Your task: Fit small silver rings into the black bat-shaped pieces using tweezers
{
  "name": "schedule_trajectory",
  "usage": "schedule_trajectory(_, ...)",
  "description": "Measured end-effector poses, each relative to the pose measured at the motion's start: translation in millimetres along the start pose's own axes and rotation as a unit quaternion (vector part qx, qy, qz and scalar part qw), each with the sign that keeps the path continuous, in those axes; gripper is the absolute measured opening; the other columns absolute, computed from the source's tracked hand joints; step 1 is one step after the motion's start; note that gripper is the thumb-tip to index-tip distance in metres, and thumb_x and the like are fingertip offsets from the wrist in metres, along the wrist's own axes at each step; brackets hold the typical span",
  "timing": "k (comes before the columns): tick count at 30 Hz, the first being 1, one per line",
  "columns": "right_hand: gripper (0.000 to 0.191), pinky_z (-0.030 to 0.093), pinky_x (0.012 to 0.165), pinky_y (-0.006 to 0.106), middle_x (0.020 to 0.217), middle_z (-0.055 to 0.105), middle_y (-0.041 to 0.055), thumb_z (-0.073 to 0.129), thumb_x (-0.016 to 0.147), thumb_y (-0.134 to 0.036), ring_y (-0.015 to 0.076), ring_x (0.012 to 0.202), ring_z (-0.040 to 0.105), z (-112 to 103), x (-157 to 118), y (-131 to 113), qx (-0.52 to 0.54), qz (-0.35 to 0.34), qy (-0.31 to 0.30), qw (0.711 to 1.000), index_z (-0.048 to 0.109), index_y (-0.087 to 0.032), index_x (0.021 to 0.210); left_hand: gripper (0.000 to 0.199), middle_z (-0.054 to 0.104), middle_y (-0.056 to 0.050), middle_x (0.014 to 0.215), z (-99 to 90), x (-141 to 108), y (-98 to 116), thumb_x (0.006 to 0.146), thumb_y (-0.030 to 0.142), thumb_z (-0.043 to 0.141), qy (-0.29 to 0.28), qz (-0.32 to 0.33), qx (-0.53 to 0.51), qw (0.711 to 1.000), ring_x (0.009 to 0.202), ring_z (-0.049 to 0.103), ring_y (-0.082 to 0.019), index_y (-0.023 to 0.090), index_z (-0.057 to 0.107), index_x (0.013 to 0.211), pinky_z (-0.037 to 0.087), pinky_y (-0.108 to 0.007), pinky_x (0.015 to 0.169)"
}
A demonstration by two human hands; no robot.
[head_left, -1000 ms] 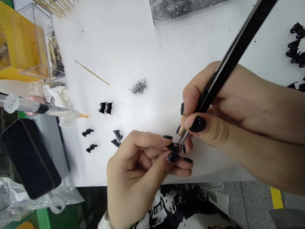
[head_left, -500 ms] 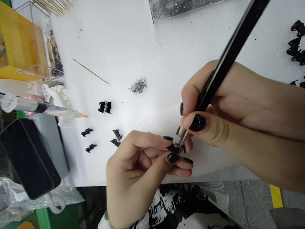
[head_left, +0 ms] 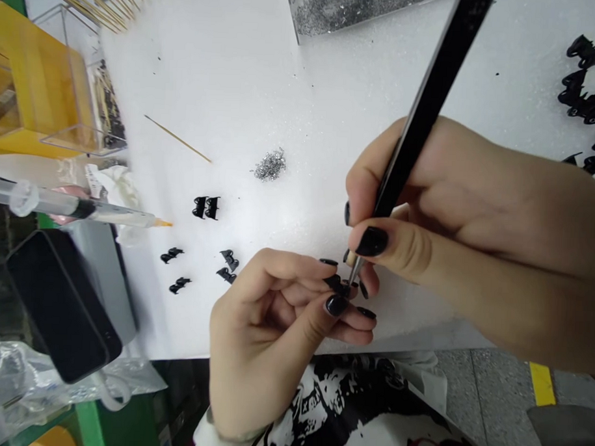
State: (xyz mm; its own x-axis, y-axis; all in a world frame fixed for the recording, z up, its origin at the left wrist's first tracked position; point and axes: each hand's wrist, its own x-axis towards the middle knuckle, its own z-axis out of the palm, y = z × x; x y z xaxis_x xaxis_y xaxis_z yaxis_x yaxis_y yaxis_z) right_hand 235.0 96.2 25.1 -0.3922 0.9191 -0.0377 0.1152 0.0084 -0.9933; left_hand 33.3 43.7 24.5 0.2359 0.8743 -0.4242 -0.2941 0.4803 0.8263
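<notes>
Between the thumb and index finger of my left hand [head_left: 274, 326] is a small black plastic part [head_left: 335, 283], mostly hidden by the fingers. My right hand [head_left: 414, 227] is closed round black tweezers [head_left: 410, 145], held slanting like a pen. Their metal tips touch or nearly touch the black part; whether anything is between the tips I cannot tell. Up and left of the hands, a little pile of tiny silvery pieces [head_left: 270, 165] lies on the white table [head_left: 224, 84]. More black parts [head_left: 205, 207] lie in pairs left of my left hand.
At the left are a syringe [head_left: 107, 213] with an orange tip, a phone [head_left: 63, 306], a clear box [head_left: 80, 137] and thin sticks [head_left: 105, 1]. A thin stick [head_left: 178, 139] lies on the table. Several black parts [head_left: 584, 106] sit far right, a glittery grey sheet [head_left: 348, 10] at the top.
My right hand has shifted slightly left, and the tweezers stand a little steeper. Their tips stay at the black part, which my left hand still pinches.
</notes>
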Motion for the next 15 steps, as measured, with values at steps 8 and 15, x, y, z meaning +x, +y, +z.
schedule_trajectory(8,0.010,0.046,0.047,0.020,0.082,0.066,-0.0061,0.061,0.113,-0.036,0.0093,0.063,0.063,-3.6,-3.4,-11.5,0.020,0.055,-0.002,0.998,0.063,-0.030,0.105,0.013,0.085,0.002,0.085,-5.7,1.5,2.3,0.102,0.012,0.079,-0.016,-0.014,-0.014,1.000,0.073,0.087,-0.020,0.024,0.077,0.107,0.072,-0.019,0.065)
schedule_trajectory(15,0.012,0.041,0.045,0.026,0.079,0.068,-0.0057,0.065,0.111,-0.037,0.0112,0.059,0.057,-6.0,1.1,-13.8,-0.003,0.073,-0.009,0.997,0.064,-0.030,0.101,0.010,0.085,0.000,0.085,-7.1,1.5,2.1,0.101,0.015,0.081,-0.012,-0.009,-0.017,1.000,0.074,0.087,-0.024,0.021,0.074,0.105,0.073,-0.021,0.063)
